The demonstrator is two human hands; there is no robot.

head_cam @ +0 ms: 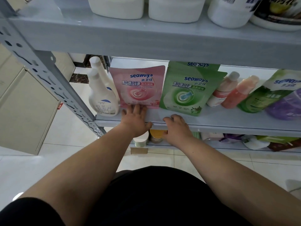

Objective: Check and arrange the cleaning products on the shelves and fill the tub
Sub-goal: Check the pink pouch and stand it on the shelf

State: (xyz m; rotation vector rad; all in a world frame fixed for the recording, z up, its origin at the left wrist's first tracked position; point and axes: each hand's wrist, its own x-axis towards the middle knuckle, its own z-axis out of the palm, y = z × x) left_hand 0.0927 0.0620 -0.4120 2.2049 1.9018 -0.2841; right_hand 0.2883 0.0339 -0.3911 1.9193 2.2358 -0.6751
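- Pink pouch (138,88) stands upright on mid shelf (228,119), toward its L end.
- L hand (136,118): flat on shelf board just in front of pink pouch, fingers straight, tips touching pouch's bottom edge; grasps nothing.
- R hand (176,126): right of L hand, below-right of pink pouch, fingers bent at shelf's front lip; can't tell if it grips the lip.
- White bottles (102,95), 2 of them one behind other, touching pink pouch's L side, hard against grey perforated post (40,70).
- Green pouch (187,93) just R of pink pouch, upright; 2nd green pouch (202,66) behind it.
- Further R of pink pouch: 2 pinkish bottles (236,93) leaning back, then green-white pouch (257,98) and purple pouch (286,105), tilted.
- Above pink pouch: upper shelf w/ white containers (117,7).
- Below pink pouch: lower shelf, jars (141,141), partly hidden by both wrists.
- Far L of pink pouch: beige cabinet (24,111) on tiled floor.
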